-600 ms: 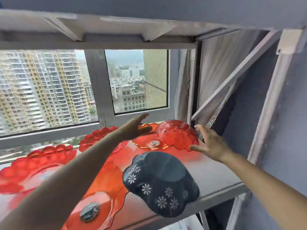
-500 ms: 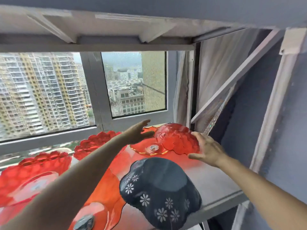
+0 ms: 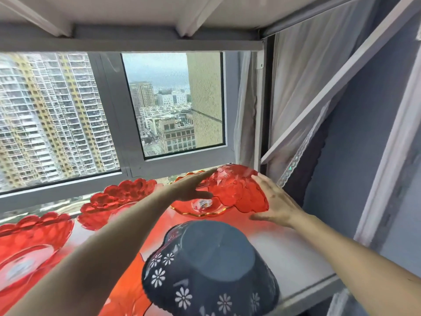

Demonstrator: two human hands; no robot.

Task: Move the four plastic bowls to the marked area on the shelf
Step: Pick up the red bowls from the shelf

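Observation:
A clear red plastic bowl (image 3: 237,190) lies upside down and tilted at the far right of the shelf, resting on a red gold-rimmed plate (image 3: 200,209). My left hand (image 3: 193,188) presses its left side and my right hand (image 3: 273,201) cups its right side, so both hands grip it. A dark grey bowl (image 3: 211,270) with white flower cut-outs sits upside down near the shelf's front edge. Two more red scalloped bowls stand further left, one in the middle (image 3: 118,199) and one at the left edge (image 3: 29,245).
The grey shelf board (image 3: 293,254) has a bare patch at the right front. A window frame (image 3: 114,124) runs behind the shelf. A white curtain (image 3: 303,76) and a diagonal brace (image 3: 337,80) close the right side. Another board hangs low overhead.
Both hands have closed in on the far red bowl, the right hand coming from apart to touching its side. The bowl now sits tilted higher between them.

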